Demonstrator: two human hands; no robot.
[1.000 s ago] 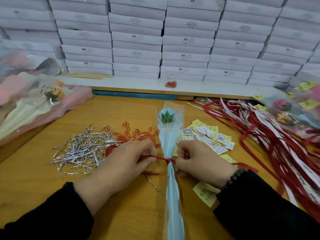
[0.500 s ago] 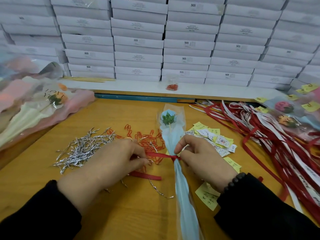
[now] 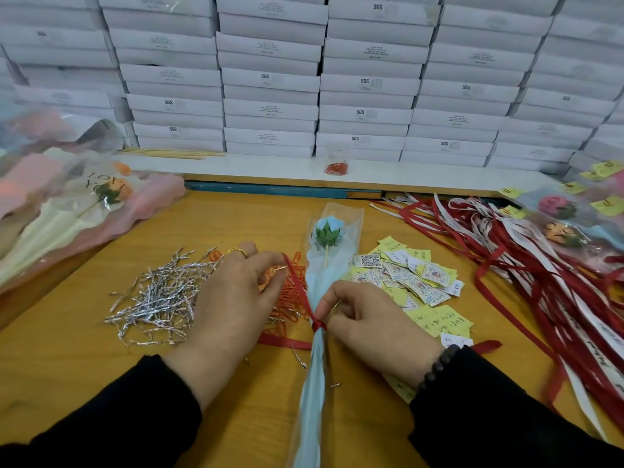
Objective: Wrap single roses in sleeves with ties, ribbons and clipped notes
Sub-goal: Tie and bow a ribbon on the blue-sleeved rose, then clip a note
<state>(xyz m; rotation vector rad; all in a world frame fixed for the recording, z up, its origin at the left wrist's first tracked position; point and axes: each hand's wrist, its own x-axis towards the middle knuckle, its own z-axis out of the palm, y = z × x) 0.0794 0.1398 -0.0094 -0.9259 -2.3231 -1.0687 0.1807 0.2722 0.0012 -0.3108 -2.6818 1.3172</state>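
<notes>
Left hand (image 3: 233,298) and right hand (image 3: 368,319) pinch thin red ribbon (image 3: 299,285) knotted round pale-blue plastic rose sleeve (image 3: 312,376); bow probably unfinished, note unclipped.

I look down on a worn, orange-brown wooden worktable (image 3: 216,217) under flat, even light. Behind it, stacked white flat cardboard boxes (image 3: 270,76), some marked "SGS", fill the whole back, resting on a long white shelf (image 3: 256,168) with a blue-edged strip (image 3: 270,190) beneath.

A single head-worn wide-angle camera looks forward and down, close over the wooden bench (image 3: 209,224), both hands near the lower frame, facing a wall of stacked white cardboard boxes (image 3: 270,79) beyond the bench.
</notes>
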